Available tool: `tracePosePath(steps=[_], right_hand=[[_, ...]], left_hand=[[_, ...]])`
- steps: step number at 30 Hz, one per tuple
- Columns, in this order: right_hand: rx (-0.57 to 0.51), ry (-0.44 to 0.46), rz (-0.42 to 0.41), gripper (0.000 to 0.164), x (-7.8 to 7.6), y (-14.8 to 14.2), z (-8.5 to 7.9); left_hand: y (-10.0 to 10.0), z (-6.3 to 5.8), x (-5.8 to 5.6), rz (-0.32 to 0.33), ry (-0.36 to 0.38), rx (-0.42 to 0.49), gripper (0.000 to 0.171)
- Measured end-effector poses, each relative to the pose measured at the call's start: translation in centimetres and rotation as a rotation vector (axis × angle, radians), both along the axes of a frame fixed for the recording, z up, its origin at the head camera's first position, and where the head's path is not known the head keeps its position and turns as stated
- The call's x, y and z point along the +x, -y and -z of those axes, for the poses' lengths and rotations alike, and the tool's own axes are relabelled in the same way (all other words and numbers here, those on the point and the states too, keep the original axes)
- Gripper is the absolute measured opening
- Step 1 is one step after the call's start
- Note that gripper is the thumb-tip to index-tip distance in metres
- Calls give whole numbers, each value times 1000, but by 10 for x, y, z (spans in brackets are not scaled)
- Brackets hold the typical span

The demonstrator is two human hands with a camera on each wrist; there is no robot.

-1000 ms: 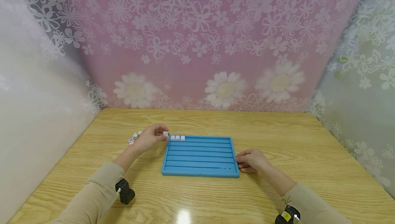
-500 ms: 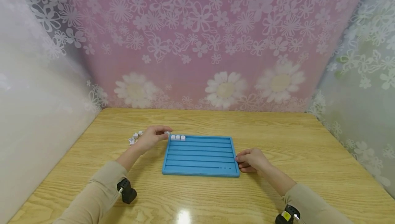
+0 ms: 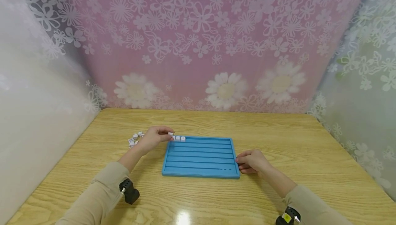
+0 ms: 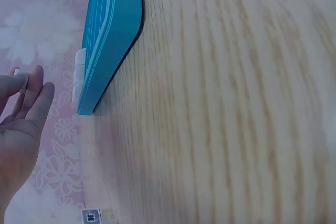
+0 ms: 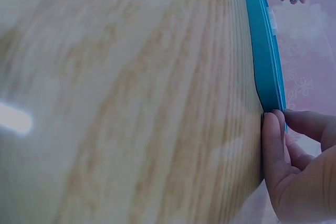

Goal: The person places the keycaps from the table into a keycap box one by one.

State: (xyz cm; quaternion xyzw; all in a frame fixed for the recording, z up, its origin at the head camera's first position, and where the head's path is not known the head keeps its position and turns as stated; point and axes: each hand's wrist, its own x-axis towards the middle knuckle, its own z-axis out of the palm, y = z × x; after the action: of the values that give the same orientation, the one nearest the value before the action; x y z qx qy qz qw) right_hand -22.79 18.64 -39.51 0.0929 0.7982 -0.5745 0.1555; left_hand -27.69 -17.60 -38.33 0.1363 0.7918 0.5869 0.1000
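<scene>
left hand [image 3: 154, 139] pinches white cube [image 3: 171, 134] over far-left corner of blue tray [image 3: 198, 163] | right hand [image 3: 253, 162] grips its right edge

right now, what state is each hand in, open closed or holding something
Left hand: closed, pinching a small white cube.
Right hand: closed, holding the blue tray by its right edge.

White cube [image 3: 171, 134] held near flat blue tray [image 3: 201, 154]; apparently three matching cubes [image 3: 178, 138] inside.

Beige left sleeve [image 3: 92, 195] and right sleeve [image 3: 312, 204]; black left mount [image 3: 130, 192] and right mount [image 3: 281, 220], the latter yellow-labelled, both with silvery fittings.
</scene>
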Motion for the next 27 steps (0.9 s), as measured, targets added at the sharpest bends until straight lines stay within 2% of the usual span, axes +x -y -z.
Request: tracePosePath(steps=[9, 15, 18, 23, 27], right_hand=[[-6, -1, -2, 26, -1, 0, 0], [0, -2, 2, 26, 0, 0, 1], [0, -7, -2, 26, 0, 0, 1], [-3, -13, -11, 26, 0, 0, 1], [-5, -16, -13, 27, 1, 0, 1]], left_hand=[[-4, -1, 0, -15, 4, 18, 35], [-8, 1, -1, -31, -19, -17, 34], [-9, 0, 0, -32, -10, -6, 33], [-11, -1, 0, -29, -26, -54, 38], [-14, -1, -1, -54, -46, -106, 40]])
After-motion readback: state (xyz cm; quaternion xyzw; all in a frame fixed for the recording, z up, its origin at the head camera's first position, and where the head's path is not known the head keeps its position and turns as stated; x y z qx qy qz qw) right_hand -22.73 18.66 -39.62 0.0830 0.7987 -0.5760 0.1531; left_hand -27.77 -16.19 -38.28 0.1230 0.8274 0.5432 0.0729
